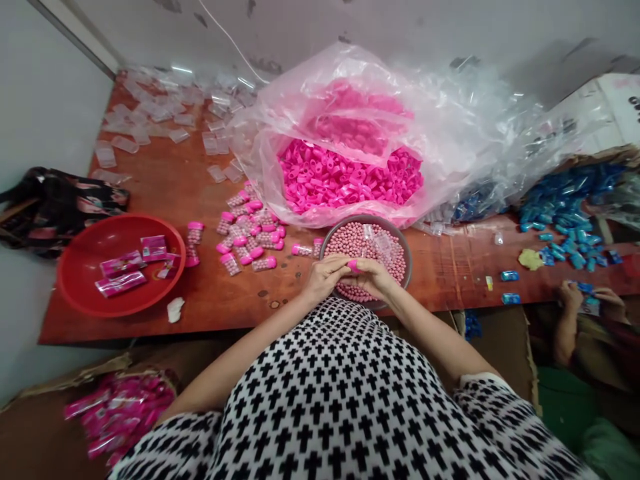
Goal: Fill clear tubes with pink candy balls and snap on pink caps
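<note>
Pink cap held between both hands over a bowl of beads

In the head view, the pink cap point(354, 266) sat at the centre of the frame, at the near side of a grey bowl point(408, 263). The left hand point(325, 277) and the right hand point(377, 277) met there, each with its grip closed on the cap from its own side. Whether a clear container stood beneath it could not be told, as the fingers covered that spot.

Finished pieces lay left of centre: a loose pile of bead-filled containers point(245, 233) with pink tops, resting on the table point(440, 267). A few more lay just beside the grey bowl and the red bowl point(75, 287), which held pink packets point(121, 265) at the left of the frame.

Much appeared left to do. Pink beads point(345, 240) filled a good part of the grey bowl, with a few clear pieces point(384, 247) lying on them. Upper centre, a plastic bag point(460, 127) held a large heap of loose caps point(345, 177). Clear containers point(145, 110), seemingly unfilled, were scattered at the upper left. By that reckoning, the capped pile was small against the stock of parts.
</note>
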Available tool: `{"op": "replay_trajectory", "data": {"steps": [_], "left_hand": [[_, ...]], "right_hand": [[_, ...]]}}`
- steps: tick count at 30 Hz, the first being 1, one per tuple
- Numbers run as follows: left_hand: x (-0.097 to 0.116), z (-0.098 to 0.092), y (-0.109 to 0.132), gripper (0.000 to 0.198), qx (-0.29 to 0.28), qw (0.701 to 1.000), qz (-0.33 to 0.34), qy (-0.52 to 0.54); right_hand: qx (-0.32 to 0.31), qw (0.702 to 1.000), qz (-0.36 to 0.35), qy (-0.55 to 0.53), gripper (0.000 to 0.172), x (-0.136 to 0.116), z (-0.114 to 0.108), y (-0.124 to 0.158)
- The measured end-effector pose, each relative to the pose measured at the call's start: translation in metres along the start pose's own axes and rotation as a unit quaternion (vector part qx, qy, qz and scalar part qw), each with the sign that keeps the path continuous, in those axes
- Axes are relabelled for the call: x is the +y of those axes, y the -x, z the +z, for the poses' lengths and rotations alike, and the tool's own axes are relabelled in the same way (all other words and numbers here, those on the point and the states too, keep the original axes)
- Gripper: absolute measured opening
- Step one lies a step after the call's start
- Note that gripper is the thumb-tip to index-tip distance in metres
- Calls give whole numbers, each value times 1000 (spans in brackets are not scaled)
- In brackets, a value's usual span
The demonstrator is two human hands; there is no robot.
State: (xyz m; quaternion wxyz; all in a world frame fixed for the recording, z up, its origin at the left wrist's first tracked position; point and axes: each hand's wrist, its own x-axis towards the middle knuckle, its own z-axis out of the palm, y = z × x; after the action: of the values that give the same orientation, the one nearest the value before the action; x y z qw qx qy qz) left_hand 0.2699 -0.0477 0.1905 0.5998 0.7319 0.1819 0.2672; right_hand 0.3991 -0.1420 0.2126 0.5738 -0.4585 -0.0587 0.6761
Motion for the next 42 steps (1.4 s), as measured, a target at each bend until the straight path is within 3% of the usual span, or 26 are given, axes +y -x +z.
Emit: {"op": "replay_trajectory", "data": {"steps": [4,6,8,10,11,13,15,17,19,21,24,27,29,30,31,34,36,38,40,42], "left_hand": [[-13,0,15,25,-3,998,-57,-15],[-20,-1,18,26,-15,996,-87,-25],[-26,-6,17,27,-6,994,-109,-26],[-30,-18,14,30,34,992,-117,-23],[-32,-26,12,31,63,991,-118,-24],[-37,-49,8,32,134,983,-119,-46],[-46,-73,6,29,198,968,-120,-98],[-55,-91,6,26,219,956,-113,-161],[-61,-95,8,27,214,948,-111,-207],[-63,-85,11,30,192,948,-119,-224],[-58,-55,13,30,131,959,-126,-216],[-51,-28,13,30,77,970,-121,-198],[-49,-18,11,31,62,973,-123,-186],[-48,-14,10,31,59,974,-125,-181],[-47,-12,8,30,55,975,-125,-176],[-46,-9,4,29,46,978,-123,-164],[-47,-8,0,30,47,978,-126,-161],[-49,-5,-4,32,50,977,-132,-161],[-51,0,-10,35,50,977,-134,-159],[-53,6,-17,38,48,978,-136,-148]], "right_hand": [[70,997,-6,-45,22,36,4,-11],[65,997,18,-29,26,42,4,-15],[34,997,34,57,33,33,1,-18],[33,972,-5,234,39,12,-6,-22],[59,936,-46,345,41,-1,-11,-25],[170,798,-115,567,40,-28,-24,-34],[266,653,-93,703,37,-48,-36,-47],[316,564,-30,763,38,-57,-45,-61],[321,532,17,784,40,-58,-50,-71],[306,523,28,795,40,-56,-53,-74],[263,496,-19,827,34,-54,-57,-66],[212,423,-70,878,30,-54,-61,-59],[166,397,-73,900,30,-51,-63,-63],[133,406,-73,901,29,-49,-63,-67],[99,435,-77,891,27,-45,-64,-73],[40,551,-101,828,21,-33,-68,-90],[47,615,-117,778,19,-27,-72,-95],[62,704,-146,692,17,-23,-77,-93],[57,811,-175,555,19,-20,-79,-85],[32,876,-183,446,24,-18,-78,-74]]}}
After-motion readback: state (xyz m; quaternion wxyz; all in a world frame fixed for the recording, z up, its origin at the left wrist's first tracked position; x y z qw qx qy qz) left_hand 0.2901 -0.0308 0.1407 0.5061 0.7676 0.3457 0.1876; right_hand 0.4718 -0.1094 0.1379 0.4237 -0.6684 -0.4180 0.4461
